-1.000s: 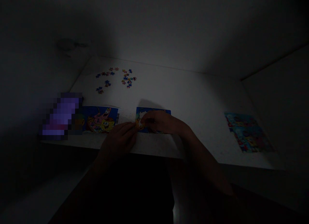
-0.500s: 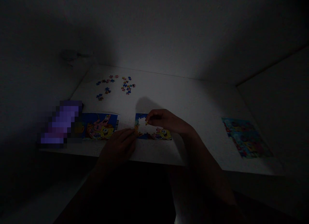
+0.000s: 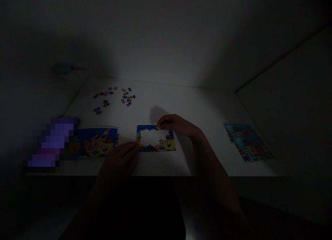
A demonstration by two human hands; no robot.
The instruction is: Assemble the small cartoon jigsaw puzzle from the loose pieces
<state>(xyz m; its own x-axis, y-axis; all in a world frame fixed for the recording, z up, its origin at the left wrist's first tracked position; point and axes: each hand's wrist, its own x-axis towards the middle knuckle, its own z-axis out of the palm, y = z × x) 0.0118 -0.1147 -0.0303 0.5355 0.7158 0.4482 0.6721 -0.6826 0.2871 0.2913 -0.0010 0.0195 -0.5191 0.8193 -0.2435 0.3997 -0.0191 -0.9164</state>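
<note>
A cartoon jigsaw puzzle [image 3: 145, 128] lies on the white table, its border joined and its middle showing bare white. My right hand [image 3: 178, 125] is closed in a pinch on a small yellow puzzle piece [image 3: 158, 127], at the inner top edge of the border. My left hand [image 3: 123, 159] lies flat with fingers stretched out, the tips touching the puzzle's lower left edge. Left of it is a cartoon picture card [image 3: 95, 141], partly covered by that hand.
Loose puzzle pieces [image 3: 127, 96] lie scattered at the back left, with more pieces [image 3: 105, 103] beside them. A pixelated, glowing purple rectangle [image 3: 53, 140] is at the far left. Another cartoon picture sheet [image 3: 247, 141] lies at the right. Walls enclose the table; the light is dim.
My right hand has moved from over the puzzle's opening to its top edge, with the yellow piece still pinched. More of the border shows. The whole view has shifted slightly.
</note>
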